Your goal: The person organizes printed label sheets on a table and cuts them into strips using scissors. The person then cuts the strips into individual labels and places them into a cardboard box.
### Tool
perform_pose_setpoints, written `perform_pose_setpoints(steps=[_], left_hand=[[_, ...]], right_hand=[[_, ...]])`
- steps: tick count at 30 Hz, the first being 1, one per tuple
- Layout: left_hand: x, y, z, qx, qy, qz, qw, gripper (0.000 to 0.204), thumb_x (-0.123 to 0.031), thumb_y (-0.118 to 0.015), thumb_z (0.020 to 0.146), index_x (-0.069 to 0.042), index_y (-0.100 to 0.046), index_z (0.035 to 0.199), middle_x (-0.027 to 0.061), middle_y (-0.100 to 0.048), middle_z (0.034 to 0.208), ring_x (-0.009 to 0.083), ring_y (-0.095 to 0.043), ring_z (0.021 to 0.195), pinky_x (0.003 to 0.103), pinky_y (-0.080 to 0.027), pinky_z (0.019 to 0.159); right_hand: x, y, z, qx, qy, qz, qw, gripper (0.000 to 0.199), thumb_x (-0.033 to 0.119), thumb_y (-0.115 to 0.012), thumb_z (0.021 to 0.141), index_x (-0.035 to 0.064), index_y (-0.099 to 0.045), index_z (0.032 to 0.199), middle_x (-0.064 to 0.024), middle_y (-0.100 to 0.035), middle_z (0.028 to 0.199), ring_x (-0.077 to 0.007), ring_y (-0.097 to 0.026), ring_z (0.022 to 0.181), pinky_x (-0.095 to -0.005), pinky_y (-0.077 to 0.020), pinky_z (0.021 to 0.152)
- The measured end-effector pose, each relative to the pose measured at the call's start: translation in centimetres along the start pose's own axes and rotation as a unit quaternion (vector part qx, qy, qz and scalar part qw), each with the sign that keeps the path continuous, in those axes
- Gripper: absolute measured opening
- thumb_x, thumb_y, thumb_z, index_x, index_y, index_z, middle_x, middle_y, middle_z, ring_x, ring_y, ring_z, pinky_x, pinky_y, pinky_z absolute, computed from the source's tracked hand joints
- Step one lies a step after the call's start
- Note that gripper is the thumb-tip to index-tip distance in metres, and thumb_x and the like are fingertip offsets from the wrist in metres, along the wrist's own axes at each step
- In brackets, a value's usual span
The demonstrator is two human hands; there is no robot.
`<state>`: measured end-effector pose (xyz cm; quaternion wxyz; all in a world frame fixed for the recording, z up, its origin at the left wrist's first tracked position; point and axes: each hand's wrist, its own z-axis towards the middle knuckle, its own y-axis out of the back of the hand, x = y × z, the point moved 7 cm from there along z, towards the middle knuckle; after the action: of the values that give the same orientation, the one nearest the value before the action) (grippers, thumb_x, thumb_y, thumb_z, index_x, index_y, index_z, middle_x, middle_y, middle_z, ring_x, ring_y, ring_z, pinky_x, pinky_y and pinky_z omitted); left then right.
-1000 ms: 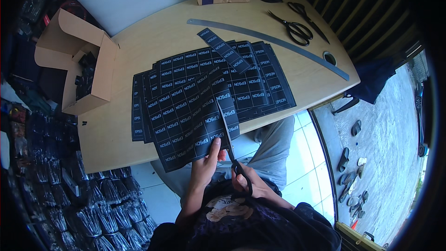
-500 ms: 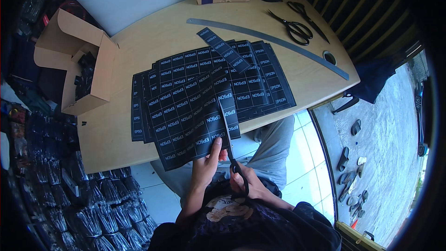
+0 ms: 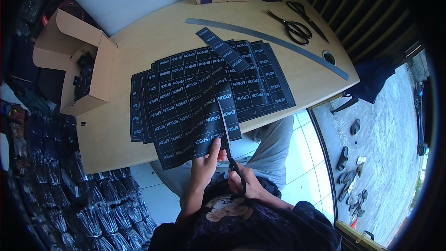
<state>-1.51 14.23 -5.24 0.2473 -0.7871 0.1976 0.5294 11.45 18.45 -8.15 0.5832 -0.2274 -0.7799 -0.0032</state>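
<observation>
Both hands work: our left hand [image 3: 204, 167] pinches the black label sheet [image 3: 186, 125] taut, so our right hand [image 3: 248, 183], fingers clamped on scissors [image 3: 234, 169], cuts straight.

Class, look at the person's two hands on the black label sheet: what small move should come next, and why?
Probably close the scissors and push them a little further up the sheet. The right hand has the blades partway along a cut in the black label sheet, the left hand steadies its near edge, and the strip on the right remains attached higher up.
</observation>
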Motion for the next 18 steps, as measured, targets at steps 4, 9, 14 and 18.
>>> perform_pose_setpoints(steps=[4, 9, 14, 18], left_hand=[[0.3, 0.0, 0.0, 0.003, 0.011, -0.009, 1.0, 0.023, -0.022, -0.058, 0.093, 0.0, -0.059, 0.09, 0.0035, -0.06, 0.068, 0.0088, -0.059, 0.058, 0.022, -0.048, 0.054], [0.4, -0.1, -0.3, 0.014, 0.006, -0.001, 1.0, 0.017, -0.018, -0.056, 0.093, -0.001, -0.058, 0.091, 0.0027, -0.057, 0.067, 0.0083, -0.053, 0.055, 0.021, -0.044, 0.051], [0.5, -0.1, -1.2, 0.016, 0.02, 0.019, 0.999, 0.016, -0.017, -0.057, 0.092, 0.0, -0.058, 0.093, 0.0027, -0.058, 0.07, 0.0082, -0.055, 0.056, 0.021, -0.045, 0.051], [0.4, 0.1, -1.8, 0.023, 0.014, 0.028, 0.999, 0.021, -0.02, -0.059, 0.092, 0.001, -0.059, 0.094, 0.0034, -0.062, 0.073, 0.0088, -0.06, 0.06, 0.022, -0.05, 0.054]], right_hand=[[0.1, 0.1, 0.0, 0.006, -0.004, 0.005, 1.0, 0.049, 0.051, -0.045, 0.093, 0.0021, -0.045, 0.086, 0.0003, -0.048, 0.058, -0.0084, -0.046, 0.051, -0.0255, -0.0379, 0.049], [0.9, -0.1, 0.3, 0.054, 0.023, 0.014, 0.998, 0.059, 0.061, -0.045, 0.088, 0.0024, -0.043, 0.092, -0.0005, -0.046, 0.063, -0.0088, -0.044, 0.055, -0.025, -0.0359, 0.051], [0.8, -0.2, 1.0, 0.07, 0.029, 0.024, 0.997, 0.066, 0.069, -0.043, 0.084, 0.0039, -0.04, 0.097, -0.0008, -0.044, 0.066, -0.009, -0.042, 0.058, -0.0247, -0.034, 0.052], [1.1, 0.0, 1.8, 0.072, 0.003, 0.047, 0.996, 0.072, 0.074, -0.046, 0.078, 0.006, -0.041, 0.102, 0.0005, -0.043, 0.069, -0.0087, -0.042, 0.06, -0.0242, -0.0338, 0.053]])
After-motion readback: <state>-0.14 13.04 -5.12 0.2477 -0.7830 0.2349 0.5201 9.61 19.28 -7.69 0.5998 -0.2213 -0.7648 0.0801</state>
